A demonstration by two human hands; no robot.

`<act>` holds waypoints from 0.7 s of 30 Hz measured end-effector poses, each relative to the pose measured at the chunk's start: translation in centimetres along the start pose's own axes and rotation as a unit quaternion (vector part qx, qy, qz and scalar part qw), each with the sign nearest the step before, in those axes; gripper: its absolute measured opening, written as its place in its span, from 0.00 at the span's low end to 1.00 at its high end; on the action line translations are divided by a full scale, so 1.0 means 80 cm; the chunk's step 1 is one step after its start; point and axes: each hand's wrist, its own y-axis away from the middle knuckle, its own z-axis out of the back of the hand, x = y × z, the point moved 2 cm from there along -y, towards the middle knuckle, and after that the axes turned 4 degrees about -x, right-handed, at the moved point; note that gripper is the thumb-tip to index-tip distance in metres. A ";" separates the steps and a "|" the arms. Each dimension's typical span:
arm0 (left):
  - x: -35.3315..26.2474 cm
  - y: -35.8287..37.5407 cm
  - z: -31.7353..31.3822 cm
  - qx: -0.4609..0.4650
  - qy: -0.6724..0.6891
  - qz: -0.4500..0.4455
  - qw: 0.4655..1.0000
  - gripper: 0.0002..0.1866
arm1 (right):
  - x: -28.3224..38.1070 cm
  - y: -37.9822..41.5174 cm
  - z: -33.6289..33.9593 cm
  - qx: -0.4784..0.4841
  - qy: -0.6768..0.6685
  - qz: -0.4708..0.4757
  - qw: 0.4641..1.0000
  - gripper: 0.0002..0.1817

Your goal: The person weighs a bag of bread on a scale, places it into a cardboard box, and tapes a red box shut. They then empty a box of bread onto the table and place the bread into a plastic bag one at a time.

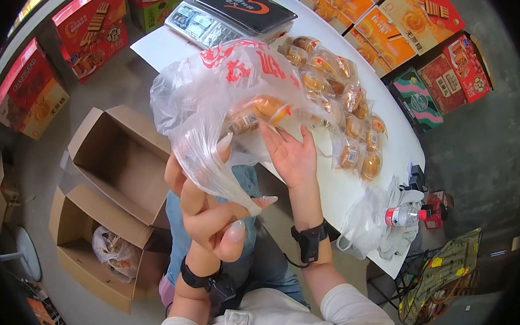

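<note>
My left hand [207, 216] is closed around the handle of a see-through plastic bag [179, 102] with red printed characters, holding it up in front of me. Inside the bag, low down, are wrapped bread buns [268, 108]. My right hand [292, 154] is open, palm up and fingers spread, with its fingertips at the bag's underside near the buns. Behind the bag, several individually wrapped buns [353, 121] lie in rows on the white table [405, 147]; the bag hides some of them.
A digital scale [204, 26] stands at the table's far end. Plastic bags [365, 221] and a bottle [403, 215] lie at its near right. Open cardboard boxes [116, 153] are on the floor at left. Printed food boxes [420, 12] stand beyond the table.
</note>
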 end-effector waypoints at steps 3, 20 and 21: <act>-0.001 0.000 0.000 -0.007 0.017 0.008 1.000 0.18 | 0.007 -0.008 0.030 -0.075 -0.052 0.111 0.990 0.36; 0.011 0.006 0.017 0.027 0.074 0.017 0.997 0.22 | 0.152 0.106 0.120 -0.264 0.594 0.411 0.639 0.22; 0.010 0.005 0.015 0.025 0.074 0.017 0.997 0.22 | 0.164 0.096 0.127 -0.263 0.594 0.411 0.639 0.22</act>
